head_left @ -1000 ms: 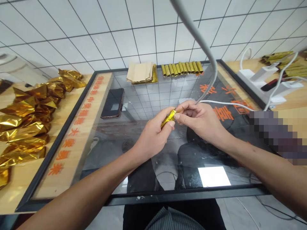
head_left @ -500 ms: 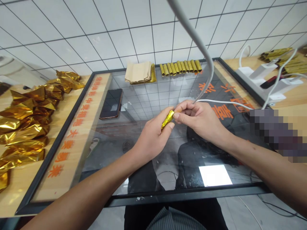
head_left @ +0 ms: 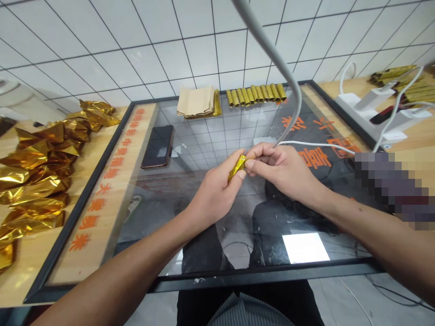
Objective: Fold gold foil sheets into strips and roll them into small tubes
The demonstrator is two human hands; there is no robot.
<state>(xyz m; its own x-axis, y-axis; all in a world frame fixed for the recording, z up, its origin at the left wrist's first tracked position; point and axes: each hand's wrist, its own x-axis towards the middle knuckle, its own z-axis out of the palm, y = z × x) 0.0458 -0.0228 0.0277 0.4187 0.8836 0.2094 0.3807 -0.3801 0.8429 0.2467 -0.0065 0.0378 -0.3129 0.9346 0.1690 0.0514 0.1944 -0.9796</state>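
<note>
A small gold foil roll [head_left: 237,167] lies slanted in my left hand [head_left: 219,188], whose thumb and fingers are closed on it above the glass. At the roll's upper right end is my right hand [head_left: 282,168], its thumb and forefinger pinched together; what is between those fingertips is too small to make out. Beyond my hands, a row of gold tubes [head_left: 256,95] lies along the back of the glass. Left of the row sits a stack of brown paper sheets [head_left: 195,102] with gold sheets at its right edge.
A dark phone [head_left: 157,147] lies on the black-framed glass tabletop [head_left: 217,235]. Folded gold foil pieces [head_left: 37,172] are piled at the left. At the right are a white power strip [head_left: 365,118] with cables and more gold rolls [head_left: 414,93]. A grey cable hangs over the table.
The gold roll has turned slightly in my left fingers, and my left thumb has shifted a little up along it. The right hand has barely moved.
</note>
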